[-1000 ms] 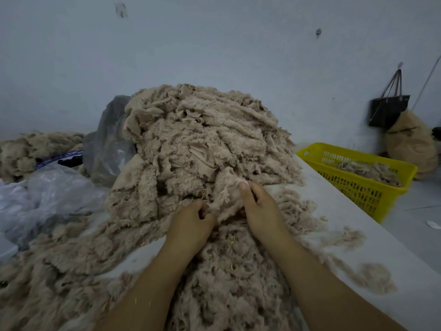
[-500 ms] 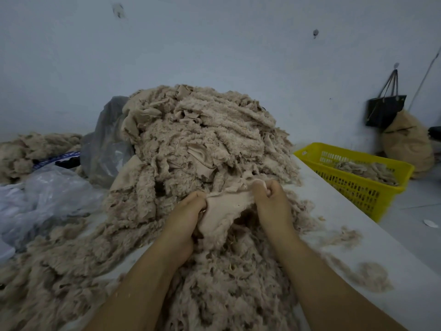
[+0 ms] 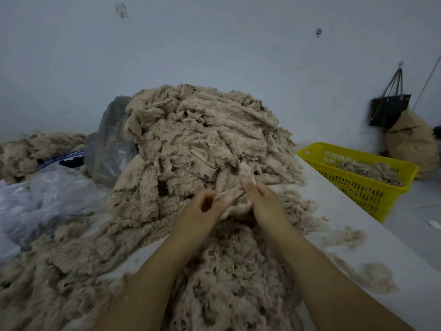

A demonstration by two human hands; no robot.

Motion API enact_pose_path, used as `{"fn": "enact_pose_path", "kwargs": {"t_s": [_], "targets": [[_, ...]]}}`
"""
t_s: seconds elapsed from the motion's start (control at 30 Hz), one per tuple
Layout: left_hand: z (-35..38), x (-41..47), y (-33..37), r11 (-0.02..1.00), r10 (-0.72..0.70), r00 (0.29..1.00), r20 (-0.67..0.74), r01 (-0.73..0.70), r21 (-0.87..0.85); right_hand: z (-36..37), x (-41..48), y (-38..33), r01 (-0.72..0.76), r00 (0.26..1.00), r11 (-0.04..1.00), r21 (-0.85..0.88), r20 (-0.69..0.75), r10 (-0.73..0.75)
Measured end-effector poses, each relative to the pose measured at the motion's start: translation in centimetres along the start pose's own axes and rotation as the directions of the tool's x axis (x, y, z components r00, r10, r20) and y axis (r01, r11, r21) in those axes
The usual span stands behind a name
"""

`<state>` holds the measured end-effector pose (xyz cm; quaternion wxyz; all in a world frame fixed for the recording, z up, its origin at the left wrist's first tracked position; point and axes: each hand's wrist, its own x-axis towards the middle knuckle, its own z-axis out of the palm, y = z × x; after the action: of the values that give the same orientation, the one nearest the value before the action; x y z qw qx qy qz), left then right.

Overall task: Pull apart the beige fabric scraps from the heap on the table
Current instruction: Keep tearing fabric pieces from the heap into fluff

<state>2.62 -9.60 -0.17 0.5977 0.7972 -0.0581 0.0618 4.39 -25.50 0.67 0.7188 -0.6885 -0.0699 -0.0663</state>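
Beige fleece offcuts (image 3: 35, 149) are lying far left, behind crumpled clear plastic (image 3: 47, 199). A grey bag (image 3: 107, 144) is leaning against the heap (image 3: 202, 139), which is sitting mid-surface near the wall. I am logging the left hand (image 3: 200, 211), slightly blurred, its grip pinching one end of a smooth beige scrap (image 3: 232, 199) at the heap's near foot. The right hand (image 3: 267, 204), grip narrow, is pinching the other end, thumb on top. White surface (image 3: 346, 211) is showing to the right, carrying loose tufts. A yellow basket (image 3: 353, 185), holding scraps, is standing just past its edge.
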Motion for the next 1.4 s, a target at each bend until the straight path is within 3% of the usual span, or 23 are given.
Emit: {"fn": "enact_pose_path", "kwargs": {"t_s": [0.07, 0.13, 0.23, 0.37, 0.4, 0.47, 0.5, 0.57, 0.6, 0.67, 0.77, 0.87, 0.97, 1.03, 1.1, 1.2, 1.33, 1.4], "targets": [[0.4, -0.3, -0.1, 0.995, 0.021, 0.999, 0.028, -0.024, 0.092, -0.2, -0.1, -0.2, -0.041, 0.999, 0.996, 0.076, -0.010, 0.042], [0.5, -0.3, -0.1, 0.999, 0.018, 1.000, 0.016, -0.018, 0.047, -0.3, -0.1, -0.3, -0.068, 0.997, 0.987, 0.146, -0.022, 0.072], [0.1, -0.3, 0.2, 0.979, -0.026, 1.000, -0.016, 0.022, -0.201, -0.6, 0.3, -0.4, -0.095, 0.995, 0.976, 0.198, -0.012, 0.099], [-0.2, -0.2, 0.7, 0.825, -0.120, 0.993, -0.005, 0.097, -0.557, -0.9, 0.8, 0.7, -0.205, 0.973, 0.979, 0.019, 0.110, 0.201], [-0.3, -0.1, 0.7, 0.818, -0.139, 0.990, -0.017, 0.105, -0.566, -1.0, 1.0, 0.7, -0.196, 0.978, 0.978, 0.074, 0.094, 0.188], [-0.5, 0.1, 0.3, 0.872, -0.140, 0.988, -0.065, 0.092, -0.481, -2.3, 1.5, -0.1, -0.077, 0.988, 0.901, 0.428, -0.086, 0.126], [-0.5, 0.2, 0.0, 0.901, -0.132, 0.987, -0.090, 0.081, -0.426, -3.3, 1.7, -0.6, 0.043, 0.976, 0.787, 0.616, -0.195, 0.099], [-0.4, 0.3, -0.6, 0.943, -0.136, 0.981, -0.136, 0.086, -0.322, -5.0, 1.8, -0.8, 0.194, 0.929, 0.589, 0.784, -0.339, 0.147], [-0.2, 0.3, -0.8, 0.964, -0.134, 0.979, -0.152, 0.093, -0.251, -5.3, 1.9, -0.6, 0.177, 0.910, 0.605, 0.776, -0.363, 0.199], [0.4, 0.2, -1.2, 0.993, -0.105, 0.980, -0.166, 0.094, -0.074, -4.3, 2.0, 0.2, 0.030, 0.882, 0.798, 0.602, -0.392, 0.262], [1.0, 0.6, -1.4, 0.975, -0.037, 0.990, -0.136, 0.066, 0.214, -2.2, 1.5, 0.7, -0.075, 0.912, 0.984, 0.163, -0.387, 0.133], [1.3, 2.1, -0.8, 0.949, -0.025, 0.997, -0.073, 0.046, 0.310, -1.5, 0.9, 1.7, -0.070, 0.976, 0.969, -0.236, -0.216, 0.018], [1.9, 4.1, 0.1, 0.924, -0.115, 0.993, -0.031, 0.118, 0.364, -1.0, 0.6, 1.9, -0.066, 0.989, 0.939, -0.339, -0.144, 0.017], [2.5, 5.0, 0.7, 0.945, -0.208, 0.978, -0.009, 0.204, 0.254, -1.0, 0.7, 1.9, -0.067, 0.993, 0.941, -0.330, -0.117, 0.029], [3.1, 5.4, 1.1, 0.948, -0.312, 0.950, -0.027, 0.309, -0.082, -1.1, 0.6, 1.9, -0.065, 0.995, 0.932, -0.356, -0.088, 0.036], [3.3, 5.0, 2.1, 0.819, -0.366, 0.929, -0.054, 0.294, -0.493, -1.2, 0.6, 1.9, -0.057, 0.997, 0.932, -0.357, -0.067, 0.036], [3.4, 3.0, 2.9, 0.769, -0.272, 0.962, -0.010, 0.211, -0.603, -0.9, 0.5, 1.8, -0.086, 0.993, 0.961, -0.261, -0.104, 0.060], [3.6, 1.7, 2.8, 0.796, -0.216, 0.974, 0.064, 0.214, -0.566, -0.4, 0.3, 1.2, -0.094, 0.996, 0.987, -0.131, -0.020, 0.092]]}}
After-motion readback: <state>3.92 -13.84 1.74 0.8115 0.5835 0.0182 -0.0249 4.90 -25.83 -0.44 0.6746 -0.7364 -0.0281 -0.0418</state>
